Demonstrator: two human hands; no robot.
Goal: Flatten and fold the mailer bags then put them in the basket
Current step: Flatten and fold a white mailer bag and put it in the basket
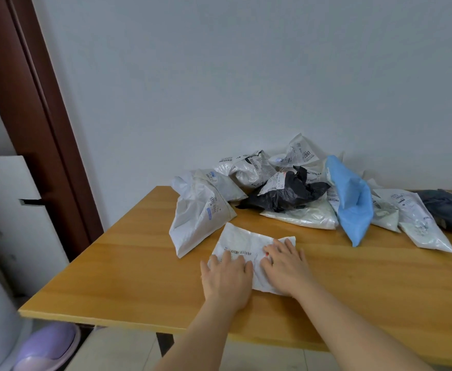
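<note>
Both forearms reach in from the bottom edge, their elbows cut off by the frame. On the wooden table (128,266) the left hand (226,277) lies flat, fingers straight and spread, pressing the near left part of a white mailer bag (246,243). Just beside it, the right hand (286,266) also lies flat with straight fingers on the bag's right half. Neither hand grips anything. The two palms cover much of the bag, so only its far edge, a barcode strip and a small red mark between the hands show; the print is too blurred to read.

Beyond the left hand stands a puffed white bag (198,218), touching the flattened bag's far left corner. Behind the hands, against the wall, is a heap of crumpled bags: a black bag (289,192) lies on top of pale ones, whose number I cannot tell because they overlap. Beyond and to the right of the right hand a blue bag (353,202) leans over the heap, and a dark grey bag (449,210) is cut off by the right edge.

Low at the left, under the table, sits a lilac object (48,344) (only partly in view, hard to identify).
</note>
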